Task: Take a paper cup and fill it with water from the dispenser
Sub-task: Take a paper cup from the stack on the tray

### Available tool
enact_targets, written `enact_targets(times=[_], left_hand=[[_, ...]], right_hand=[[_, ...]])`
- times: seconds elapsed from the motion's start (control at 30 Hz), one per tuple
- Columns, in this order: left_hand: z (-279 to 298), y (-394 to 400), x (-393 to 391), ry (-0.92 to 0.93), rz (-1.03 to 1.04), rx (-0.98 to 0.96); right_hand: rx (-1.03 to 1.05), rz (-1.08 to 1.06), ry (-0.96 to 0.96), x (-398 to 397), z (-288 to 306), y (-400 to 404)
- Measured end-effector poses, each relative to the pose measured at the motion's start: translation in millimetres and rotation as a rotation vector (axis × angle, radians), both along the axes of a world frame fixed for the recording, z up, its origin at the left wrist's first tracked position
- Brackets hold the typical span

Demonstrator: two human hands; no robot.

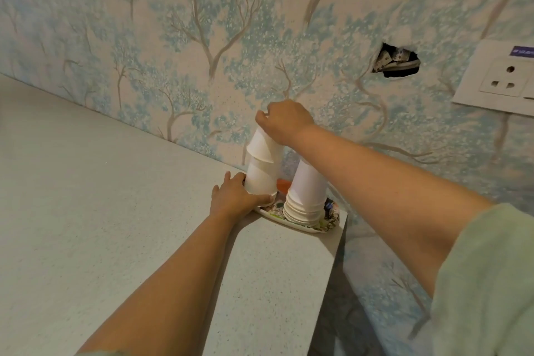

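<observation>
Pale green sleeve (488, 277) at lower right, nearest the lens; bare right forearm reaching from it up and left. Right hand (284, 121) closed over the top paper cup (264, 146) of an upside-down left stack (261, 170), that cup tilted and partly lifted off the ones beneath. Left hand (234, 196) wrapped around the base of the same stack, thumb along its lower rim, fingers behind. Hands apart, one above the other, both clamped on the cups. Second stack of white cups (306, 193) just beside on the right, likewise inverted, leaning slightly (rims packed tightly at the bottom). Both stacks standing on a small patterned tray (328, 224) at the far right corner of a speckled grey counter (86, 196), against the wall. Orange item (282, 183) between the stacks, mostly hidden. Tree-patterned blue wallpaper (202, 23) behind; ragged dark hole (397, 62) in it at upper right; white wall socket (501, 78) farther right, with a purple label (523, 52) too blurred to read.
</observation>
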State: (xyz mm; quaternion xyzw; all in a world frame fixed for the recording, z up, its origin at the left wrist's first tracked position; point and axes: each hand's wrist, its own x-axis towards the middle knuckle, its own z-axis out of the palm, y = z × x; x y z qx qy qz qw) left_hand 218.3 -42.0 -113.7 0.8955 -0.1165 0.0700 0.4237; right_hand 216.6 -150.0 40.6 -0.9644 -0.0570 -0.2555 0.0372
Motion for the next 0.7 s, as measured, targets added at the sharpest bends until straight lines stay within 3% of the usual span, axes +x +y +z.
enact_targets(times=[0.13,0.33,0.5,0.7], left_hand=[[-1,-1,1,0.002,-0.002,-0.008],[-2,1,3,-0.006,-0.01,-0.063],[-3,3,-2,-0.14,0.033,0.001],[-11,15,-46,-0.277,0.024,0.259]], right_hand=[[0.158,0.002,-0.145,-10,15,-2],[0.76,-0.005,-0.326,-47,11,-6],[1.504,0.071,-0.193,-89,-13,-6],[2.072,0.234,-0.013,-142,-27,-2]])
